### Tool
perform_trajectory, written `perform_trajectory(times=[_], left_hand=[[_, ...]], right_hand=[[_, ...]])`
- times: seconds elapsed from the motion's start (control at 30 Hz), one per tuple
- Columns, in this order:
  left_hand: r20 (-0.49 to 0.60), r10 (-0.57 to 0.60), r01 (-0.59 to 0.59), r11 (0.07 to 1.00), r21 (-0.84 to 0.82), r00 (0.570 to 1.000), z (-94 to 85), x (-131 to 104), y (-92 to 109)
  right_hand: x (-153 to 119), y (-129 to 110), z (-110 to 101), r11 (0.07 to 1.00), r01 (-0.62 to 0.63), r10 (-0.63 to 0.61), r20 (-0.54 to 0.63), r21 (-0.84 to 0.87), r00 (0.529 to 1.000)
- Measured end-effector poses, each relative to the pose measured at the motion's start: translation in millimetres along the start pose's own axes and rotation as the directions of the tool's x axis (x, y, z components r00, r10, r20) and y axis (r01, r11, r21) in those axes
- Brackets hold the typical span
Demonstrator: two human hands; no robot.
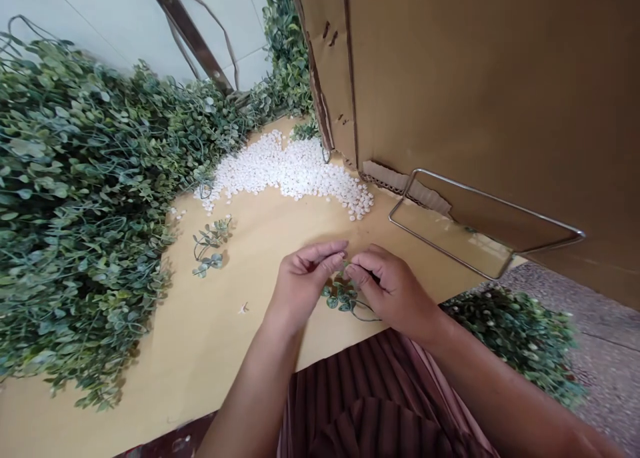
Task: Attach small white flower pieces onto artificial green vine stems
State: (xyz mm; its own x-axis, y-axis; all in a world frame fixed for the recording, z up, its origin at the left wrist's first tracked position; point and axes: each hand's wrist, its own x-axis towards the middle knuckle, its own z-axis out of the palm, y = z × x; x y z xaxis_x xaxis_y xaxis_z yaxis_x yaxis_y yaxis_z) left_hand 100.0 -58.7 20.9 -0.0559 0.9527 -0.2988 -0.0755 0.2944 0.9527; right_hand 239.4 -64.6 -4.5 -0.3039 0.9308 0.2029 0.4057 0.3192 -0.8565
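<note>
A small green leafy sprig (344,297) hangs just below my fingertips, over the front part of the tan tabletop (280,231). My right hand (383,277) pinches the upper end of this sprig between thumb and fingers. Close beside it, my left hand (316,268) has thumb and forefinger brought together near the sprig's top; whatever they hold is too small to name. Another loose sprig (210,248) lies on the table to the left. A tiny white piece (243,308) rests nearer the front. Many small white pieces (295,168) are heaped toward the back.
Dense artificial foliage (85,198) covers the left side and back. A large cardboard box (475,98) stands at the right rear, with a bent metal wire frame (460,245) before it. More foliage (520,338) sits low at the right.
</note>
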Motion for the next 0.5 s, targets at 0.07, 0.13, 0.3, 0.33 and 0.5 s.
perform_trajectory(times=[0.07, 0.13, 0.3, 0.33, 0.5], left_hand=[[-0.016, -0.015, 0.014, 0.998, -0.053, 1.0, -2.6, -8, -7], [-0.022, -0.016, 0.014, 0.996, -0.089, 1.0, -5.7, -10, -13], [-0.033, -0.036, 0.033, 0.995, -0.09, 0.999, -9.0, -9, -16], [-0.032, -0.039, 0.036, 0.996, -0.083, 0.999, -9.3, -9, -15], [-0.028, -0.053, 0.051, 0.998, -0.049, 0.998, -12.8, -13, -13]], right_hand=[[0, -1, 1, 1.0, 0.017, -0.017, 0.007, 0.006, 1.0], [0, -2, 1, 1.0, 0.024, -0.024, 0.005, 0.002, 1.0], [0, -1, 2, 1.0, 0.008, -0.008, -0.003, -0.02, 1.0], [0, -1, 2, 1.0, 0.012, -0.012, -0.006, -0.021, 1.0], [-2, -1, 3, 0.999, 0.031, -0.031, 0.0, -0.044, 1.0]])
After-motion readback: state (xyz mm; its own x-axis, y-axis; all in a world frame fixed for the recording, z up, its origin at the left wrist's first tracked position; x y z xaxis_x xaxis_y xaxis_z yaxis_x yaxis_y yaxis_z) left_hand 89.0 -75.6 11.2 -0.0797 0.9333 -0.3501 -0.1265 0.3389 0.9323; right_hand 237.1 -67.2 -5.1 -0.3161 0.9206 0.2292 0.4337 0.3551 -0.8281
